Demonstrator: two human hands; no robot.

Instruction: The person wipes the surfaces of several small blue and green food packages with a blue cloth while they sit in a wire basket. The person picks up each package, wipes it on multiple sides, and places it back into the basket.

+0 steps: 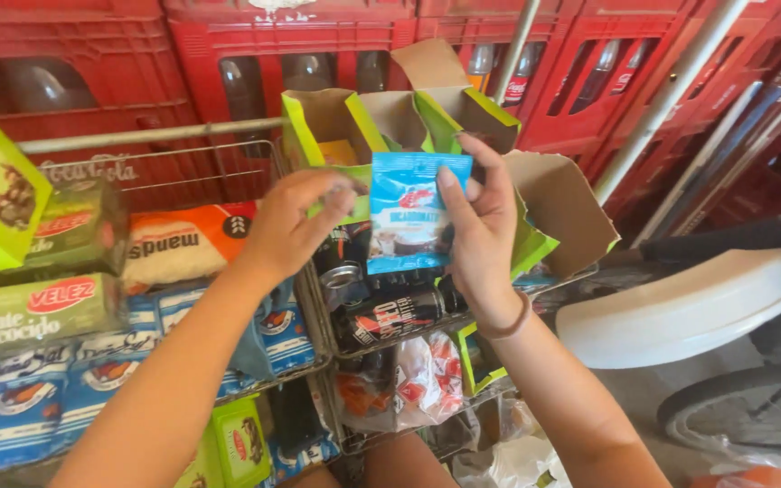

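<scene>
A small blue packet (416,212) is held up in front of an open green carton (381,126). It is pinched by the right hand (481,239), with the thumb on its upper right corner and the fingers behind it. The left hand (291,221) is closed on the packet's left edge. The carton's flaps are folded open, and something yellow is seen inside it. The packet is above the wire rack (305,298), not yet laid down in any place. Dark cans (390,312) lie in the rack just under it, and blue bags (11,407) are stacked on the left. It is judged that the work is about midway.
</scene>
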